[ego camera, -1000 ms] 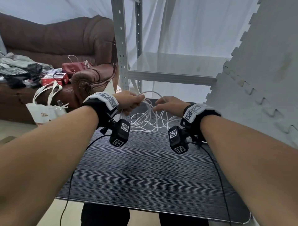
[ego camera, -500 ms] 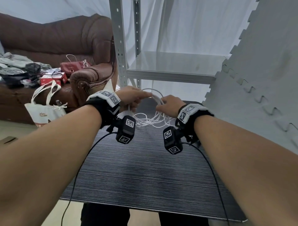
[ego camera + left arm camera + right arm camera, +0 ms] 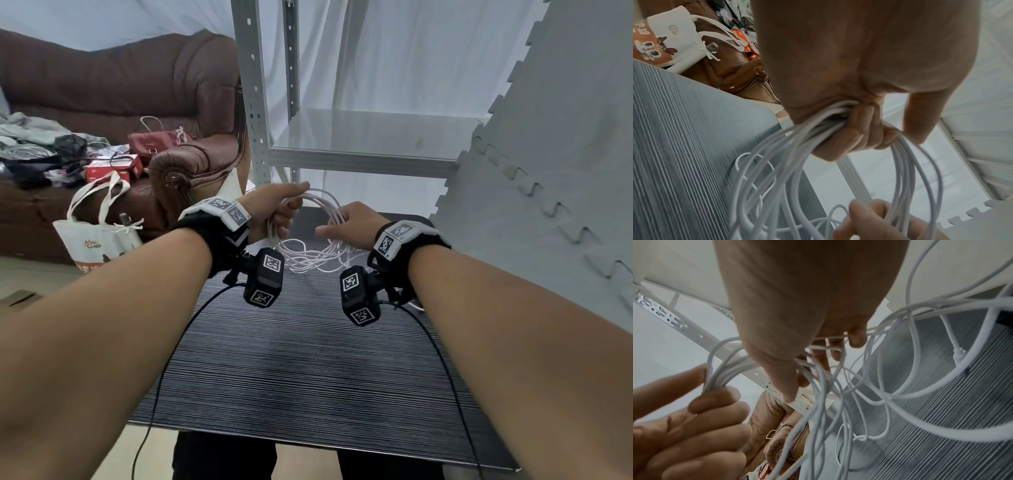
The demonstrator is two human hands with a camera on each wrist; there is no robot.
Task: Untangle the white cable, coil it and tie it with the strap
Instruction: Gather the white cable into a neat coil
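The white cable (image 3: 325, 202) arches in several loops between my two hands over the far end of the dark striped table (image 3: 291, 377). My left hand (image 3: 291, 202) grips the gathered loops in its curled fingers (image 3: 859, 129). My right hand (image 3: 337, 224) is a little to the right, with strands running between its thumb (image 3: 777, 369) and curled fingers (image 3: 857, 337). The rest of the cable (image 3: 308, 257) lies loose and crossed on the table, with a small knot (image 3: 859, 438) in one strand. I cannot make out the strap.
A grey metal shelf rack (image 3: 359, 161) stands just beyond the table. A grey foam mat panel (image 3: 548, 171) leans along the right side. A brown sofa (image 3: 102, 85) with clutter and a white tote bag (image 3: 96, 236) are at the left. Black camera leads hang from both wrists.
More strands have been gathered into my left hand, so the arch between the hands is thicker. My right hand has shifted along the loops, its thumb now pointing left.
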